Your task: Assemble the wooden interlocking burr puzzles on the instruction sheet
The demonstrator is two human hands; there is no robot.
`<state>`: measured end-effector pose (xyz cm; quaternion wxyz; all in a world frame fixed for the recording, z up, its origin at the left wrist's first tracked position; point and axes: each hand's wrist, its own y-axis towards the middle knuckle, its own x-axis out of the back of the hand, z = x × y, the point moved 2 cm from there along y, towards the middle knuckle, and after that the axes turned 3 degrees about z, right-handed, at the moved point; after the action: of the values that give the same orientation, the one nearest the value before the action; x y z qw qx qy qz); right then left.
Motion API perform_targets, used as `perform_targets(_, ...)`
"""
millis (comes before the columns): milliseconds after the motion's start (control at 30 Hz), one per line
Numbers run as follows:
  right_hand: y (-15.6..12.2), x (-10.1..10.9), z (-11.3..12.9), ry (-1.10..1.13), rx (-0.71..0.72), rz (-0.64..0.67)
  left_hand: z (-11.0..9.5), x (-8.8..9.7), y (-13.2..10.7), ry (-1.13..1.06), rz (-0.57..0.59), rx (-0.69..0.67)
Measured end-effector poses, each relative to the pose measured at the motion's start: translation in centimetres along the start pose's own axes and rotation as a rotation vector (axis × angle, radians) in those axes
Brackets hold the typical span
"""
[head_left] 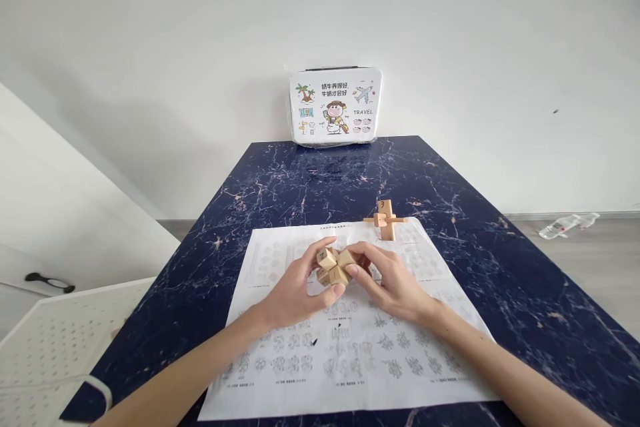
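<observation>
A pale wooden interlocking puzzle (336,268), made of several notched blocks, is held between my two hands above a printed sheet. My left hand (300,287) grips its left side, thumb in front and fingers behind. From the right, my right hand (387,278) closes on it with thumb and fingers; part of the puzzle is hidden behind them. Beneath lies the white instruction sheet (280,373), covered in small line drawings of puzzle steps. A second wooden cross-shaped puzzle (385,219) stands at the sheet's far right edge, apart from both hands.
The dark blue marble-patterned table (330,180) runs back to a white wall. A white illustrated case (336,107) stands upright at its far end. A white perforated surface (55,333) with a pale cable is at the left. Clear plastic (567,225) lies on the floor at right.
</observation>
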<state>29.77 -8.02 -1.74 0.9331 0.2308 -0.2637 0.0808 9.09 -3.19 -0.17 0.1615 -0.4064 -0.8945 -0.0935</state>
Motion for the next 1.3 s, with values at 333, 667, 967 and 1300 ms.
perform_targets(333, 0.1, -0.2, 0.7, 0.003, 0.043, -0.034, 0.4, 0.1, -0.1, 0.040, 0.087, 0.011)
perform_targets(667, 0.1, -0.2, 1.0, 0.005, 0.050, -0.030, 0.5, 0.2, 0.0, 0.045, 0.105, 0.003)
perform_targets(967, -0.2, -0.5, 0.6, -0.060, 0.077, -0.062, -0.4, 0.1, 0.3, 0.029, -0.008, -0.043)
perform_targets(1300, -0.2, -0.5, 0.3, -0.042, 0.014, -0.051, -0.2, 0.3, 0.5, 0.212, -0.129, -0.162)
